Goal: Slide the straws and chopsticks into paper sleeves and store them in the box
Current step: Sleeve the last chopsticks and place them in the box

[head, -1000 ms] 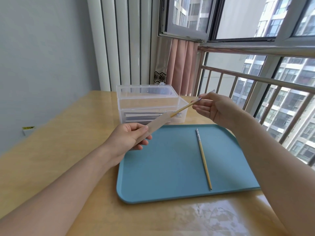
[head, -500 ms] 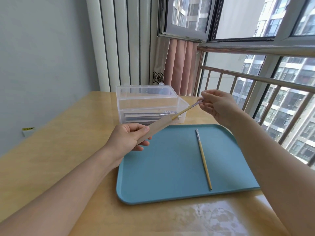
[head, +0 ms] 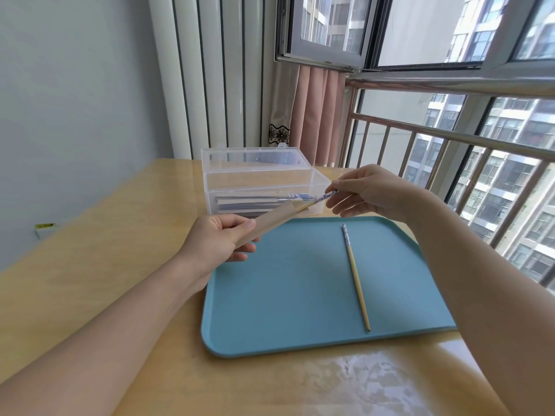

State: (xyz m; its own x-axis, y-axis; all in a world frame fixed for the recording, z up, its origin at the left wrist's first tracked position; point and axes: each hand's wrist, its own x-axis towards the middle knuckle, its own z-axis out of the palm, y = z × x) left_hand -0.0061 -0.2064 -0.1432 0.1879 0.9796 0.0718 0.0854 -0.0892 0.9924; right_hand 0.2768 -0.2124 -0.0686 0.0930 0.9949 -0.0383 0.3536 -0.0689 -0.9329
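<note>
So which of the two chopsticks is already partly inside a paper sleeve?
The chopstick held up in front of the box, pinched by the right hand; its plain end is inside the sleeve. The other chopstick lies bare on the blue tray.

Chopstick mostly inside sleeve

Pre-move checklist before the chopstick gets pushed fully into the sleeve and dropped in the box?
1. Left hand grips paper sleeve: ok.
2. Right hand fingers pinch the patterned end of the chopstick: ok.
3. Chopstick tip inside the sleeve mouth: ok; it is only partly in, the patterned end is exposed.
4. Clear plastic box open, lid tilted back: ok.
5. Room in the box for another sleeve: cannot tell; filled sleeves already lie inside.
6. Second chopstick on the blue tray, apart from both hands: ok, not yet sleeved.
</note>
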